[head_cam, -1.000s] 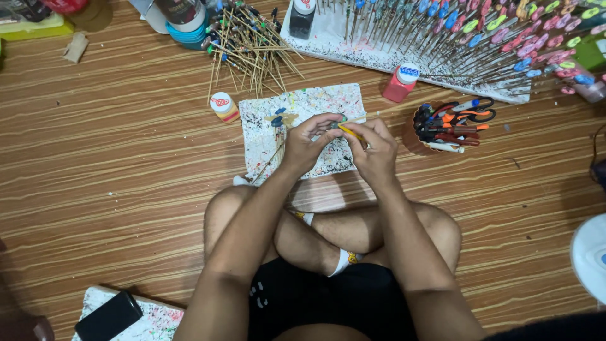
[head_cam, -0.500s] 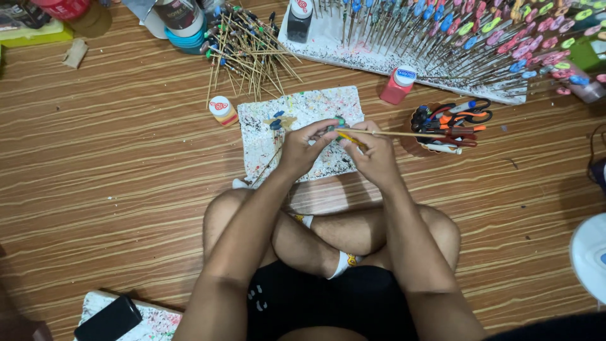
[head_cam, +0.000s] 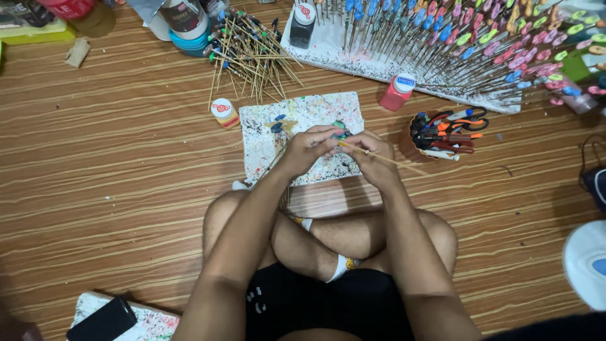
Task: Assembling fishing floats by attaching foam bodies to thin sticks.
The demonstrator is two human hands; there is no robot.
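Note:
I sit cross-legged on a striped wooden floor. My left hand [head_cam: 310, 146] pinches a small painted piece at the tip of a thin bamboo skewer [head_cam: 385, 158]. My right hand [head_cam: 374, 159] grips the skewer's shaft, which points out to the right. Both hands hover over a paint-splattered white board [head_cam: 302, 113] lying in front of my legs. A few small painted bits and a brush lie on that board to the left of my hands.
A loose pile of skewers [head_cam: 252, 57] lies beyond the board. A white foam slab [head_cam: 353, 50] at top right holds several skewers with coloured tips. Nearby stand a red paint bottle [head_cam: 396, 92], a small orange jar [head_cam: 224, 112], a cup of scissors and pens [head_cam: 442, 131], and a phone [head_cam: 101, 321] at bottom left.
The skewer has swung from pointing toward the upper left to pointing right, and my hands have shifted slightly on it.

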